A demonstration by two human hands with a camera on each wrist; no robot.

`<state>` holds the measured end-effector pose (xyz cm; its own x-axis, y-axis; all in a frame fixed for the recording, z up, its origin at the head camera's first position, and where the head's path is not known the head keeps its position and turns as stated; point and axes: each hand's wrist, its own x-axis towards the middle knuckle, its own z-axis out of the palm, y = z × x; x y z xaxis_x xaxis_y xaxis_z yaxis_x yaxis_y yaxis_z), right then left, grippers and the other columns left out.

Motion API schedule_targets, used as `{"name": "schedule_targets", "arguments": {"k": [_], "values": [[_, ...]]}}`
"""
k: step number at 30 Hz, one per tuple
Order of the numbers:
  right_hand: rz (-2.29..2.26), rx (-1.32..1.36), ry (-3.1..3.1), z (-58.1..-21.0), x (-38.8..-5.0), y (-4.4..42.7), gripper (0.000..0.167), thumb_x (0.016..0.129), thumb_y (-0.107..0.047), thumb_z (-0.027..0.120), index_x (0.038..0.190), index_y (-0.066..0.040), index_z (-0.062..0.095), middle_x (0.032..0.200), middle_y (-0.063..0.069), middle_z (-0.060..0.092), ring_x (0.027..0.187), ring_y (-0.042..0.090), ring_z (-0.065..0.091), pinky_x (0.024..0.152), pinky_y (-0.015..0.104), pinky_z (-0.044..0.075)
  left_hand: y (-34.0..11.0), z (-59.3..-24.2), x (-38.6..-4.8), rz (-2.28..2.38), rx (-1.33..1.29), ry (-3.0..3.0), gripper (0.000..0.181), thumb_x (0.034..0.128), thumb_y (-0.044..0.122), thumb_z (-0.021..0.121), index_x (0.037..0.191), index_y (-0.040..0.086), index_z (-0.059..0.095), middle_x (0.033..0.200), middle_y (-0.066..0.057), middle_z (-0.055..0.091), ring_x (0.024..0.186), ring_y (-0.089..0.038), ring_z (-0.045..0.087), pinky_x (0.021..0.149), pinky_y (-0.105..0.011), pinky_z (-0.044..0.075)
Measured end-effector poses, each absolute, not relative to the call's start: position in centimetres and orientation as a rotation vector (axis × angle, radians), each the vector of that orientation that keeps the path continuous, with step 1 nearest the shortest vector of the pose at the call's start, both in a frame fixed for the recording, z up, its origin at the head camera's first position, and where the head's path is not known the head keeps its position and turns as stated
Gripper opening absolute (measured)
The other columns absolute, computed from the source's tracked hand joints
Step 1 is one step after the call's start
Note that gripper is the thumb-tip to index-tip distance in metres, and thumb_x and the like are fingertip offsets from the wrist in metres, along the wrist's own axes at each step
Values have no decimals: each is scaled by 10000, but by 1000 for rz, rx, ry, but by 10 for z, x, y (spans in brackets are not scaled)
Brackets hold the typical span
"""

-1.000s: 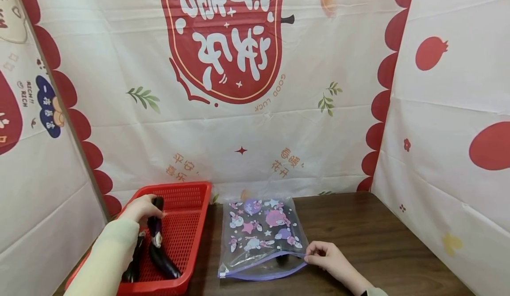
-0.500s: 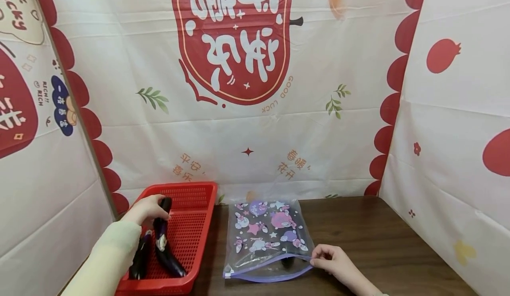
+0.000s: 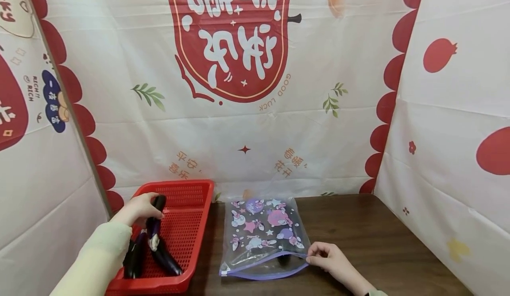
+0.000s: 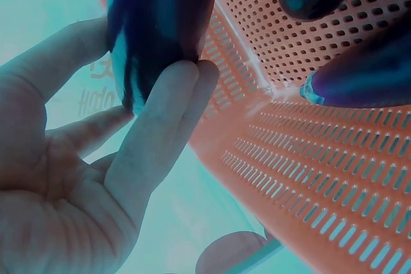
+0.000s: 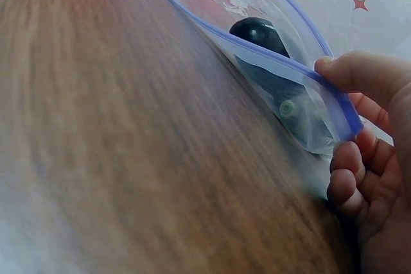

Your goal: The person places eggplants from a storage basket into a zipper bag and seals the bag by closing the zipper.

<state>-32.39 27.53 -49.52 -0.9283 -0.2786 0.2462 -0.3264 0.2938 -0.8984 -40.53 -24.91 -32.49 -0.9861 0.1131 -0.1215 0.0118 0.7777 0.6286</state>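
My left hand (image 3: pixel 139 209) grips the upper end of a dark purple eggplant (image 3: pixel 153 227) over a red plastic basket (image 3: pixel 199 238). In the left wrist view this eggplant (image 4: pixel 160 24) lies between thumb and fingers. Below it in the basket are two more eggplants, one at left (image 3: pixel 134 258) and one at right (image 3: pixel 166 259). My right hand (image 3: pixel 328 260) pinches the right corner of a clear zip bag (image 3: pixel 256 234) printed with pink and purple cartoons. The bag's purple-edged mouth gapes toward me. Inside, the right wrist view shows a dark rounded eggplant end (image 5: pixel 255 32) and a green stem end (image 5: pixel 288 108).
A brown wooden table (image 3: pixel 350 229) carries the basket and bag. White printed cloth (image 3: pixel 223 132) hangs behind and on both sides. The bag's white slider (image 3: pixel 224 273) sits at its left corner.
The left hand and its eggplant have shifted slightly left within the basket. The right hand keeps its hold on the bag's corner. The head view has swung slightly.
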Motion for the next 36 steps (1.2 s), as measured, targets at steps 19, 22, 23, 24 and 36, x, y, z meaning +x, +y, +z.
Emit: {"name": "schedule_targets", "arguments": {"k": [19, 22, 23, 24, 36], "values": [[1742, 564, -2514, -498, -313, 285, 63, 864, -89, 697, 839, -77, 641, 616, -103, 483, 523, -2, 424, 444, 203, 382, -225, -337, -397, 957, 152, 2829, 851, 773, 85, 785, 1459, -61, 304, 1267, -369, 440, 687, -255, 639, 565, -430, 555], [1724, 613, -2486, -497, -315, 284, 71, 862, -91, 700, 841, -63, 638, 624, -109, 482, 519, -4, 423, 434, 212, 384, -225, -337, -396, 942, 154, 2841, 845, 779, 88, 780, 1462, -56, 304, 1262, -376, 444, 664, -243, 642, 570, -434, 555], [1722, 628, -2480, -496, -315, 284, 71, 863, -87, 698, 843, -58, 636, 626, -111, 480, 519, -4, 422, 430, 215, 383, -225, -337, -395, 936, 148, 2843, 842, 782, 87, 776, 1466, -50, 305, 1256, -374, 451, 651, -241, 641, 570, -435, 555], [1719, 640, -2475, -496, -315, 284, 72, 862, -83, 697, 843, -52, 635, 627, -112, 480, 518, -3, 423, 427, 219, 383, -226, -336, -395, 924, 154, 2843, 844, 784, 93, 775, 1467, -53, 300, 1249, -378, 453, 641, -237, 639, 564, -431, 553], [1722, 602, -2484, -494, -325, 274, 78, 857, -64, 700, 846, -25, 633, 616, -104, 467, 505, 7, 414, 437, 210, 378, -227, -320, -395, 880, 186, 2854, 830, 795, 92, 769, 1469, -44, 304, 1189, -328, 512, 659, -234, 643, 586, -434, 558]]}}
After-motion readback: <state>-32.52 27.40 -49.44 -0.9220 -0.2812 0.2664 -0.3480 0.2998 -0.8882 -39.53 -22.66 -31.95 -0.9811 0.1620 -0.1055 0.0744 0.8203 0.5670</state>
